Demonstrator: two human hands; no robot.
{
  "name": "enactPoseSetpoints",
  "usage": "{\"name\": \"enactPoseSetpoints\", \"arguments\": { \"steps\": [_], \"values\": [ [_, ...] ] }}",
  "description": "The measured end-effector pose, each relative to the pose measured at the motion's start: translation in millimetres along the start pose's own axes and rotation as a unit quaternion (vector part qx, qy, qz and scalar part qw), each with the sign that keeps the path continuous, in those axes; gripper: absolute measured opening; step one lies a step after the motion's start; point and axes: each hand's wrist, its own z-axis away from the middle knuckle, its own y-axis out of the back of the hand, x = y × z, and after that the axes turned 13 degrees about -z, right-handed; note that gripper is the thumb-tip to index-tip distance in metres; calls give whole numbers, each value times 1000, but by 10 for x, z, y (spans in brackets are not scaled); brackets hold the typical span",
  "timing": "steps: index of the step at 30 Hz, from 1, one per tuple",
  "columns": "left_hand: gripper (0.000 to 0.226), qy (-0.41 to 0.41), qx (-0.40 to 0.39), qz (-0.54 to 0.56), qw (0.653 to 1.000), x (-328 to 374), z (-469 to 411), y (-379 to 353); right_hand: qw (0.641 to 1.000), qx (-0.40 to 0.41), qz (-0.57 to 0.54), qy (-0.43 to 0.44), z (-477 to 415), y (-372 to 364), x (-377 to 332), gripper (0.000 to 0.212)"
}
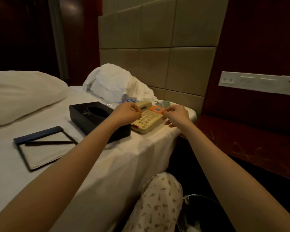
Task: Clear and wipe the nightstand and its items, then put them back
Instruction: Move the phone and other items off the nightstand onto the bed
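Telephone is being pinched at its right edge by right hand; left hand curled, hold unclear. Telephone, tissue box and notepad are being kept on bed, left of nightstand. Clearing seemingly done; wiping and returning judged pending.

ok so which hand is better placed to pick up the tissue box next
Left, probably. The left hand is at the side of the phone next to the tissue box, while the right hand is at the phone's far side, nearer the nightstand.
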Motion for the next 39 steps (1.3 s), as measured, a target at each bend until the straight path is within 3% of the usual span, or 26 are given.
{"name": "enactPoseSetpoints", "arguments": {
  "steps": [8, 21, 39],
  "values": [
    [11, -80, -45, 13, 996, 600, -179, -476, 993, 105, 50, -18, 91, 742, 194, 23],
    [11, -181, -136, 67, 972, 1461, -199, -1155, 969, 210, 87, -98, 542, 1759, 522, 16],
    [19, -294, -290, 98, 906, 2639, 248, -2045, 902, 371, 151, -158, 1436, 2917, 778, 18]
  ]
}}
